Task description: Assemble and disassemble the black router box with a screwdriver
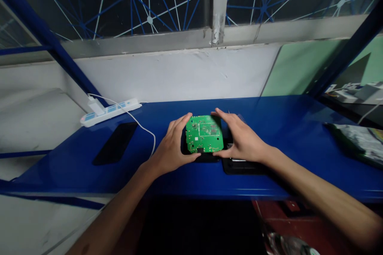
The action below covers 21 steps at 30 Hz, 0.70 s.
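Note:
A green circuit board [204, 133] sits in a black plastic housing [206, 156] on the blue shelf [299, 127]. My left hand [172, 145] grips the board and housing from the left, thumb at the front edge and fingers curled over the back corner. From the right, my right hand [242, 137] holds them in the same way, thumb near the front and fingers over the far edge. A second flat black part [242, 166] lies under my right wrist.
A white power strip [110, 112] with a plugged charger and white cable [143, 129] lies at the back left. A black phone [115, 143] lies flat to the left. A plastic bag [359, 141] sits at the right edge. White wall behind.

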Each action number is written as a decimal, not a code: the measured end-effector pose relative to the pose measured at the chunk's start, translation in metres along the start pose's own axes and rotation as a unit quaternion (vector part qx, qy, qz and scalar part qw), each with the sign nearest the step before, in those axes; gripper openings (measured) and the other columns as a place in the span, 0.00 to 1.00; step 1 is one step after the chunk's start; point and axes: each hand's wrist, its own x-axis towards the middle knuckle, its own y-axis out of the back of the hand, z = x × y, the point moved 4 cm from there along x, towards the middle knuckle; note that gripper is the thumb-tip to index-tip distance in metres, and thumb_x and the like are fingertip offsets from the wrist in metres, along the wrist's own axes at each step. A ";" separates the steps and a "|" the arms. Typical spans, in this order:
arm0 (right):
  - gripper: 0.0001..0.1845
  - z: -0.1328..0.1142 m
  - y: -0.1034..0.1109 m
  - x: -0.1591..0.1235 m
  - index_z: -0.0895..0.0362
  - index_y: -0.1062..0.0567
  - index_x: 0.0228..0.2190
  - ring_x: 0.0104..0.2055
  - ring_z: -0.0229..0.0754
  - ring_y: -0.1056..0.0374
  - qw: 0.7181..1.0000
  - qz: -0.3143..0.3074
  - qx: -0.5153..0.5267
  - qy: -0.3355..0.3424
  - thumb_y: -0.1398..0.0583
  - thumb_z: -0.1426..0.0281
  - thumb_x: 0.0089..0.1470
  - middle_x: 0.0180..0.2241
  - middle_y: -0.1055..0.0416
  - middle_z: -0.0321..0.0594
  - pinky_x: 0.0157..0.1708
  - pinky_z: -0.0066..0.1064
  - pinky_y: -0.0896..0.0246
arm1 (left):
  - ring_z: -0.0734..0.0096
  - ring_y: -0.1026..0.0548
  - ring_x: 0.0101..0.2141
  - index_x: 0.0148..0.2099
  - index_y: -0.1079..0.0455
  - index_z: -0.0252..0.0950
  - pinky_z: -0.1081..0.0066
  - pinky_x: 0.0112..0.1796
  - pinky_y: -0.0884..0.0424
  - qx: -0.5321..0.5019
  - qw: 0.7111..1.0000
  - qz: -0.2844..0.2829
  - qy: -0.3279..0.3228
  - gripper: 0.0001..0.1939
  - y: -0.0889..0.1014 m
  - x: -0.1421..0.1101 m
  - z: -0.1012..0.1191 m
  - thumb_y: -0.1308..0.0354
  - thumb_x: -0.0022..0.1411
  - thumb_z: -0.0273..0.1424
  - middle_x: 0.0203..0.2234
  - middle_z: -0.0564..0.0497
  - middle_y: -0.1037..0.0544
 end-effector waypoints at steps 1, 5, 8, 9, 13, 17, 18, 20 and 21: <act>0.67 -0.001 0.000 0.000 0.53 0.65 0.71 0.63 0.67 0.40 1.000 0.008 0.002 0.008 0.31 0.55 0.44 0.66 0.42 0.55 0.59 0.63 0.43 | 0.35 0.45 0.65 0.74 0.67 0.47 0.32 0.60 0.42 0.000 1.000 -0.006 0.003 0.60 0.001 0.000 0.000 0.29 0.52 0.33 0.67 0.39 0.45; 0.65 -0.002 0.000 -0.001 0.53 0.63 0.70 0.64 0.65 0.41 0.999 0.026 0.008 0.022 0.31 0.55 0.46 0.66 0.42 0.56 0.60 0.60 0.42 | 0.37 0.50 0.67 0.74 0.69 0.48 0.34 0.62 0.44 0.025 0.999 -0.032 0.009 0.60 0.005 0.004 0.006 0.29 0.54 0.33 0.70 0.41 0.50; 0.65 -0.002 0.000 0.000 0.54 0.64 0.70 0.64 0.64 0.40 0.999 0.026 0.007 0.019 0.31 0.55 0.45 0.65 0.42 0.57 0.60 0.59 0.41 | 0.37 0.53 0.69 0.74 0.71 0.48 0.35 0.63 0.47 0.059 0.997 -0.044 0.004 0.62 0.007 0.007 0.012 0.28 0.54 0.32 0.71 0.41 0.52; 0.65 -0.002 -0.001 0.000 0.54 0.64 0.70 0.64 0.64 0.40 1.000 0.025 0.005 0.018 0.31 0.55 0.45 0.65 0.41 0.57 0.60 0.60 0.41 | 0.37 0.53 0.69 0.74 0.72 0.48 0.35 0.64 0.48 0.070 0.997 -0.046 0.000 0.62 0.007 0.008 0.015 0.28 0.54 0.32 0.71 0.41 0.53; 0.66 -0.004 -0.003 0.000 0.55 0.65 0.70 0.64 0.65 0.40 1.000 0.016 -0.001 0.016 0.32 0.52 0.46 0.65 0.41 0.56 0.59 0.61 0.41 | 0.37 0.54 0.69 0.74 0.73 0.47 0.36 0.65 0.52 0.096 0.993 -0.061 -0.031 0.64 0.002 0.013 0.023 0.27 0.53 0.33 0.71 0.40 0.53; 0.67 -0.004 -0.006 -0.001 0.56 0.67 0.70 0.63 0.67 0.40 1.000 0.019 -0.007 0.024 0.32 0.50 0.46 0.66 0.42 0.58 0.58 0.61 0.39 | 0.37 0.50 0.68 0.74 0.72 0.47 0.35 0.65 0.56 0.115 0.989 -0.074 -0.056 0.63 -0.006 0.021 0.031 0.28 0.53 0.36 0.70 0.40 0.48; 0.67 -0.003 -0.006 -0.001 0.57 0.67 0.70 0.63 0.67 0.41 0.999 0.023 -0.010 0.027 0.33 0.50 0.46 0.66 0.43 0.59 0.58 0.61 0.38 | 0.36 0.48 0.67 0.74 0.72 0.47 0.34 0.65 0.57 0.120 0.988 -0.074 -0.060 0.63 -0.008 0.023 0.032 0.28 0.53 0.36 0.69 0.40 0.46; 0.67 -0.003 -0.006 -0.001 0.58 0.66 0.70 0.63 0.68 0.41 0.999 0.028 -0.017 0.032 0.33 0.49 0.47 0.66 0.43 0.60 0.57 0.62 0.37 | 0.35 0.45 0.66 0.74 0.71 0.45 0.34 0.64 0.57 0.131 0.987 -0.072 -0.066 0.63 -0.009 0.027 0.033 0.27 0.52 0.38 0.68 0.39 0.43; 0.67 -0.003 -0.005 -0.001 0.59 0.66 0.70 0.63 0.69 0.40 0.999 0.029 -0.018 0.033 0.33 0.49 0.47 0.66 0.43 0.60 0.56 0.63 0.37 | 0.35 0.44 0.65 0.74 0.70 0.45 0.33 0.64 0.57 0.136 0.986 -0.071 -0.068 0.64 -0.010 0.028 0.033 0.27 0.51 0.38 0.67 0.39 0.41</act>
